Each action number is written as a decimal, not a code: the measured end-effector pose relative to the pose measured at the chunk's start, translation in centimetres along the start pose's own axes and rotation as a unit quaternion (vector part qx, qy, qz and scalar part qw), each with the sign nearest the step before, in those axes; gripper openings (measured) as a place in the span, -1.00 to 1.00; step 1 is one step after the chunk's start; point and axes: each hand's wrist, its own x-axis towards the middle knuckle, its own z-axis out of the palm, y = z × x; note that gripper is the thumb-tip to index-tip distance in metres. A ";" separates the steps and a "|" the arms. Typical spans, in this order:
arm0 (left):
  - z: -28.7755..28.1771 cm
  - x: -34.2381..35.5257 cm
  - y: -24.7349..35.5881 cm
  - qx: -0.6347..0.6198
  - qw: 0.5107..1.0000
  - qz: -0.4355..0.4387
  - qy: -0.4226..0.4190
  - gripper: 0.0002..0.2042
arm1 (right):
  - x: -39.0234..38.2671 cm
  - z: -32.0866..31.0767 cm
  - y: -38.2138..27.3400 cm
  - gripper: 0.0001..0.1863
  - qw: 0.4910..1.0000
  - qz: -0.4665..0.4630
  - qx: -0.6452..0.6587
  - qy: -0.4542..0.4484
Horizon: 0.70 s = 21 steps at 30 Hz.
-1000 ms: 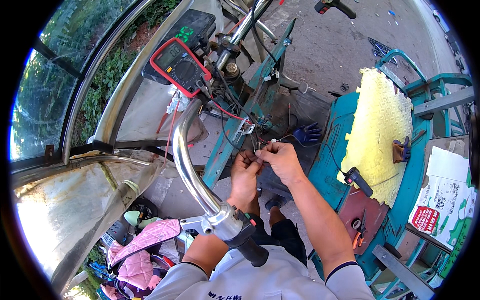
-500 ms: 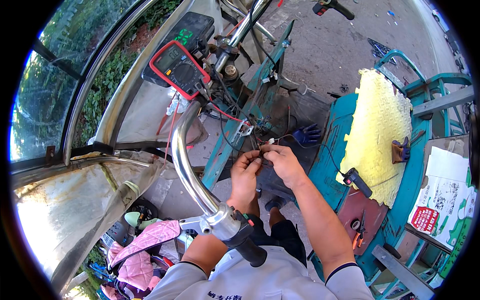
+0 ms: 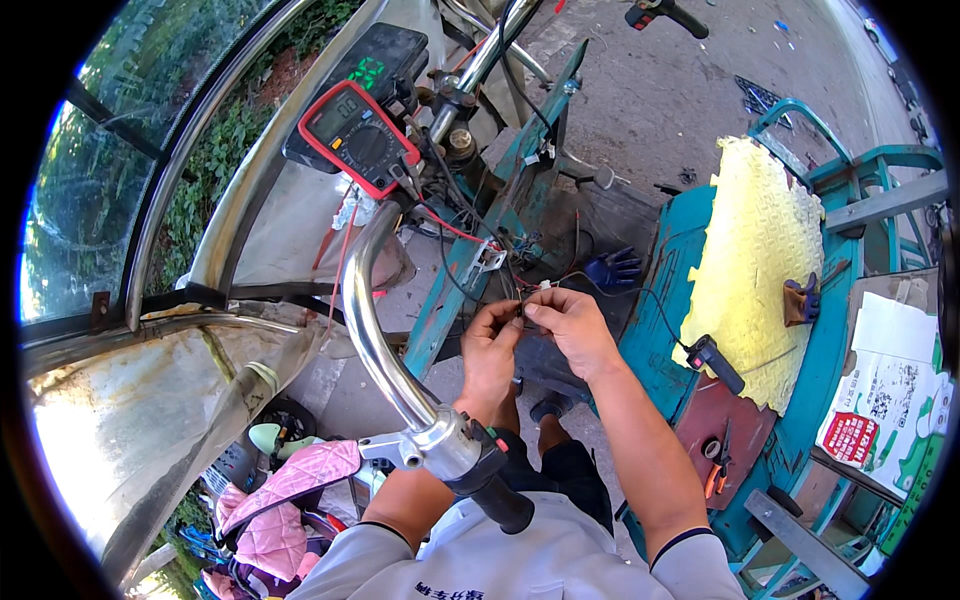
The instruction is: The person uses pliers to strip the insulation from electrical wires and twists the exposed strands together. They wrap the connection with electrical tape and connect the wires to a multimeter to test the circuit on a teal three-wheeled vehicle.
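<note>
Head view: left hand (image 3: 490,345) and right hand (image 3: 568,325) meet below the steering column, fingers of both pinching thin wires (image 3: 522,308) between them, fingertips nearly touching. A black lead (image 3: 640,295) runs from the wires right to a black throttle grip (image 3: 716,364) lying on the yellow foam mat (image 3: 760,240). Red multimeter (image 3: 360,136) sits up by the handlebar stem; chrome handlebar (image 3: 375,330) curves down just left of the left hand. Blue glove (image 3: 612,268) lies just beyond the hands.
</note>
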 end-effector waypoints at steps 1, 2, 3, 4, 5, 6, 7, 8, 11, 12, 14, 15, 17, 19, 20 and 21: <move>0.1 -0.1 0.0 -0.013 1.000 0.000 -0.007 -0.82 | 0.3 -0.2 0.5 -0.85 0.999 -0.019 -0.028 0.000; 0.0 0.0 0.0 -0.013 1.000 -0.003 -0.006 -0.82 | 0.6 -0.1 0.6 -0.85 0.998 -0.037 -0.056 0.000; 0.0 0.0 0.0 -0.013 1.000 -0.006 -0.005 -0.82 | 0.7 -0.1 0.6 -0.85 0.995 -0.045 -0.087 0.005; 0.0 0.1 -0.1 -0.013 1.000 -0.010 -0.005 -0.82 | 1.0 0.1 0.4 -0.85 0.992 -0.053 -0.118 0.010; 0.0 0.1 -0.1 -0.008 1.000 -0.010 -0.008 -0.81 | 1.1 0.2 0.2 -0.84 0.987 -0.061 -0.148 0.014; 0.0 0.2 0.0 -0.002 1.000 -0.011 -0.011 -0.79 | 1.0 0.5 -0.1 -0.84 0.984 -0.063 -0.167 0.019; 0.0 0.2 0.0 0.004 1.000 -0.012 -0.014 -0.78 | 0.9 0.7 -0.4 -0.83 0.980 -0.065 -0.186 0.024; 0.1 0.2 0.1 0.008 1.000 -0.010 -0.012 -0.76 | 0.9 0.9 -0.6 -0.83 0.976 -0.067 -0.205 0.029; 0.3 0.3 0.1 0.023 1.000 0.000 -0.007 -0.68 | 1.0 0.7 -0.5 -0.80 0.952 -0.087 -0.291 0.046; 0.0 0.3 -0.3 0.030 1.000 0.005 -0.004 -0.66 | 0.9 0.8 -0.5 -0.80 0.955 -0.081 -0.281 0.045; -0.2 0.3 -0.6 0.046 0.999 0.010 0.004 -0.64 | 0.8 1.1 -0.4 -0.82 0.961 -0.070 -0.262 0.045; -0.3 0.3 -0.6 0.055 0.998 0.008 0.009 -0.64 | 0.8 1.1 -0.3 -0.81 0.967 -0.070 -0.241 0.044; -0.3 0.3 -0.4 0.048 0.999 0.007 0.013 -0.64 | 0.9 0.7 -0.1 -0.78 0.977 -0.070 -0.197 0.040; 0.0 0.1 0.0 0.018 1.000 0.006 0.010 -0.64 | 1.4 -0.2 0.0 -0.80 0.996 0.013 -0.092 0.011; 0.0 0.0 0.1 0.018 1.000 0.006 0.011 -0.64 | 1.6 -0.5 0.0 -0.80 0.998 0.056 -0.040 -0.006; -0.1 -0.1 0.2 0.019 1.000 0.007 0.012 -0.64 | 1.5 -0.7 0.0 -0.81 0.998 0.058 -0.018 -0.007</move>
